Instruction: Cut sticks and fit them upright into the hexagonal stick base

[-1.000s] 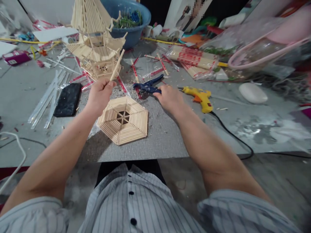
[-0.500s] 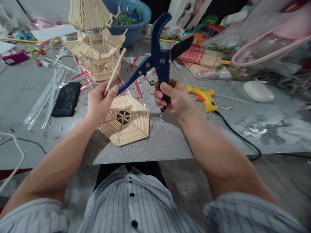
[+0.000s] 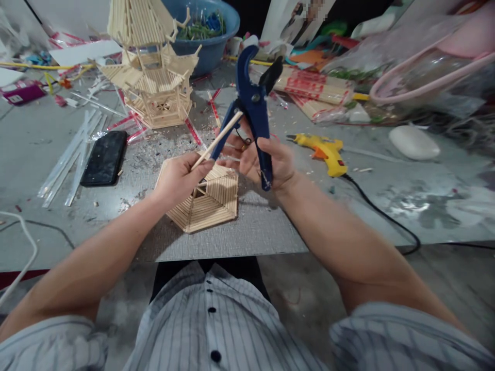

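My left hand (image 3: pixel 184 178) pinches a thin wooden stick (image 3: pixel 222 135) that points up and to the right. Its fingertips also meet the lower end of one handle of the blue pipe cutter (image 3: pixel 253 111). The cutter stands upright with its dark blade swung away from the hooked jaw. Against the palm and thumb of my right hand (image 3: pixel 266 162) rests the other handle, while that hand's fingers reach loosely toward the left handle. Below both hands lies a hexagonal panel of wooden sticks (image 3: pixel 216 206), partly covered by my left hand.
A stick-built pagoda model (image 3: pixel 154 77) stands at the back left, before a blue basin (image 3: pixel 212 38). A phone (image 3: pixel 103 157) and clear glue sticks (image 3: pixel 73 159) lie left. Rightward are a yellow glue gun (image 3: pixel 327 152) with its cord, a white oval object (image 3: pixel 413 141) and packaged sticks (image 3: pixel 313 85).
The cutter's handles have come closer together and the tool has moved slightly down. My left hand has moved right and lower with the stick. My right hand's fingers have loosened and stretched toward the left handle.
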`<state>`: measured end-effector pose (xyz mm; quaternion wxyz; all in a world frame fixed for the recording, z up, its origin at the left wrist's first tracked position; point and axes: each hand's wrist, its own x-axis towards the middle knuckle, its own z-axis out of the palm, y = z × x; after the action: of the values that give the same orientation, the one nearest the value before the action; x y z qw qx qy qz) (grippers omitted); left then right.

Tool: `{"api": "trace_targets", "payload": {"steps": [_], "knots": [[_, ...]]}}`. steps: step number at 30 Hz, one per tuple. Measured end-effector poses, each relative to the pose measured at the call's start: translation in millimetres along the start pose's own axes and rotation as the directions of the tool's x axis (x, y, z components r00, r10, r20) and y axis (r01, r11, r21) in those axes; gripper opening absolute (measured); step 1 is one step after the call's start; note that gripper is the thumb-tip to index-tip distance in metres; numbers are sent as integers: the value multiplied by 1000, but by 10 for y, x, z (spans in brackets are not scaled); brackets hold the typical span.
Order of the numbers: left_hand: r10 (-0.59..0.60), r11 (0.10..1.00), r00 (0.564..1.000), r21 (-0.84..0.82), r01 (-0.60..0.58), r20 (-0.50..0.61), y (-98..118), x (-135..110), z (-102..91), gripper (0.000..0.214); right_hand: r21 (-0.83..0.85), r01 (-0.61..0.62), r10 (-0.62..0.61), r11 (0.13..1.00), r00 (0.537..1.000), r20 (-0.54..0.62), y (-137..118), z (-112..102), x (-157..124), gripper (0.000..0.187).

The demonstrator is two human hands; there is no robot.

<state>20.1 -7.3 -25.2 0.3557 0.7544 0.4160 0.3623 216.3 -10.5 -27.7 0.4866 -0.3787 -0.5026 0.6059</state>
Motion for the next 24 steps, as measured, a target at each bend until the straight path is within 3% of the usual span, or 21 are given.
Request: {"api": "trace_targets", "payload": {"steps": [2,6,9,11,13,17,20,24], "knots": [[-19,998,998,-65,23,65,28,-15,43,30,-4,-11,11,1000,999,42,-34,61,-35,40],[-114,947,981,-281,154,155,68,-18,71,27,81,79,-87,994,991,100,-72,158,-78,34],[-221,807,961,-522,276,166,69,9,30,15,15,218,-216,976,974,-70,-63,95,-47,29],[-279,740,944,-587,328,176,64,34,-15,13,-164,335,-366,928,904,-223,-30,-8,1,27],[-312,725,928,-580,371,204,59,54,-53,15,-344,374,-479,861,823,-305,27,-110,54,24],[-314,726,907,-544,421,282,59,54,-57,13,-494,361,-557,791,759,-338,160,-149,104,20],[-278,740,894,-515,433,352,55,39,-25,11,-522,363,-559,772,779,-285,214,-36,73,18],[-246,759,878,-482,437,409,42,28,-10,11,-417,381,-510,825,820,-261,226,73,42,19]]}}
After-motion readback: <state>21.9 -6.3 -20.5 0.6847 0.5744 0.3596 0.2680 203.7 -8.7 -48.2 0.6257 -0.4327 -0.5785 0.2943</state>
